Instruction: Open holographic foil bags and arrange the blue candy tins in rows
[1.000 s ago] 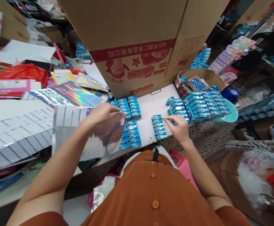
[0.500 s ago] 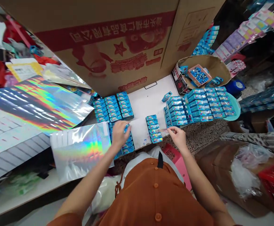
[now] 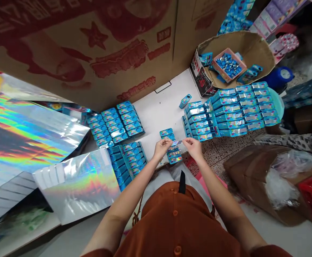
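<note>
White tabletop (image 3: 156, 110), both hands (image 3: 161, 148) (image 3: 195, 148) now at shiny strip (image 3: 177, 142)

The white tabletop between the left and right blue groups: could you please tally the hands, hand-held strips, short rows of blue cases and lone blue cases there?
Hands: 2 (left hand, right hand)
Shiny strip at the fingertips: 1
Row of blue cases beneath: 1
Lone blue case: 1
Total: 5

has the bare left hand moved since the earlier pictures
Yes. Against the short row of small glossy blue oblong boxes, the bare left hand has moved rightward, now close to it.
</note>
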Demonstrator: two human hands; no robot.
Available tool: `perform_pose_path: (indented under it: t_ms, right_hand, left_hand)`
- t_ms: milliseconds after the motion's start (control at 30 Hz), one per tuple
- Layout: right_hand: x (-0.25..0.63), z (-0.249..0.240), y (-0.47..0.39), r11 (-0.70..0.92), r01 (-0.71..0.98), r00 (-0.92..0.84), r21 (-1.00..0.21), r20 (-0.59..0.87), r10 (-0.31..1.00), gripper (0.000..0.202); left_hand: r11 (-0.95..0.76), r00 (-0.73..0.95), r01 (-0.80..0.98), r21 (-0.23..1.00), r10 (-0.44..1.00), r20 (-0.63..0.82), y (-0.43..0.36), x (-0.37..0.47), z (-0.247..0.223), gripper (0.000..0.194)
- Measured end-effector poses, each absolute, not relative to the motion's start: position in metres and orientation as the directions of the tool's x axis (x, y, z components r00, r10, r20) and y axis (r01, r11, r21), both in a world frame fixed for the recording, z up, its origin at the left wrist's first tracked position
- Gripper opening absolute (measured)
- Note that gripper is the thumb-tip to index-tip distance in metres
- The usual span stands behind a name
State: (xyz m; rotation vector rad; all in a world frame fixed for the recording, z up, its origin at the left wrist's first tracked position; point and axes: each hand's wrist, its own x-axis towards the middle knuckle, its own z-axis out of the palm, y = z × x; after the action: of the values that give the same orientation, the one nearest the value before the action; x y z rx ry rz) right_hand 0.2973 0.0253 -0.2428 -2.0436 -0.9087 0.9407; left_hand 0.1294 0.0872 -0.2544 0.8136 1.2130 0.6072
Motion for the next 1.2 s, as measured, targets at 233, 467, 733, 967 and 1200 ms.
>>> perform_pose_path:
  t_ms: [233,467,733,967,1200]
  right_hand:
    - [0.293,-0.288,0.045,-0.535,0.174,0.511,-0.826,-0.389,0.767,0.020]
    - [0.285,-0.325,0.066,-0.537,0.057,0.517,-0.842,-0.435,0.737,0.017]
    - [0.294,-0.346,0.074,-0.545,-0.009,0.464,-0.838,-0.486,0.740,0.013]
    - [0.298,-0.350,0.079,-0.557,-0.084,0.436,-0.826,-0.533,0.725,0.014]
    - [0.298,-0.357,0.079,-0.558,-0.168,0.406,-0.812,-0.573,0.712,0.016]
  left_hand:
    - [0.596,0.156,0.082,0.799,0.784,-0.601,0.097,0.134,-0.269,0.027]
    - [0.543,0.023,0.180,0.820,0.831,-0.555,0.108,0.143,-0.286,0.016]
    - [0.520,-0.041,0.264,0.812,0.847,-0.529,0.104,0.148,-0.304,0.016]
    - [0.505,-0.069,0.299,0.810,0.858,-0.509,0.104,0.151,-0.309,0.018]
    - [0.481,-0.077,0.330,0.812,0.871,-0.485,0.104,0.150,-0.314,0.017]
